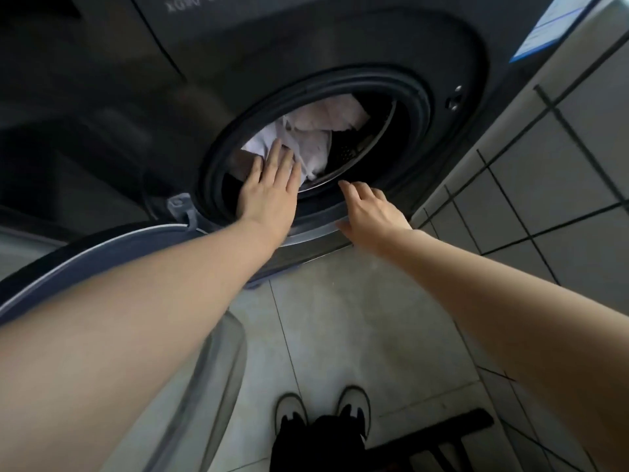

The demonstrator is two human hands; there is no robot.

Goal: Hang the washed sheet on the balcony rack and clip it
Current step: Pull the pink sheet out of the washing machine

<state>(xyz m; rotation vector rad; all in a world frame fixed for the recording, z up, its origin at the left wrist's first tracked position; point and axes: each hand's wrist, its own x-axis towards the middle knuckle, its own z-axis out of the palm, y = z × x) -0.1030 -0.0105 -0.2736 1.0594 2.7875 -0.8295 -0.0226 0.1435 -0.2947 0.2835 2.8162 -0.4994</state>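
Observation:
A crumpled white sheet [320,131] lies inside the drum of a dark front-loading washing machine [340,39]. My left hand [270,185] reaches into the round opening with straight fingers, its fingertips touching the sheet's lower left part. My right hand [369,212] hovers at the lower right of the door seal [418,107], fingers loosely bent and holding nothing. The sheet's far part is hidden in the dark drum.
The machine's door [112,253] hangs open at the left under my left forearm. A tiled wall [544,172] stands close on the right. My two feet in white shoes [323,410] stand on the pale tiled floor [340,318]. A dark slatted object [439,437] lies at the bottom right.

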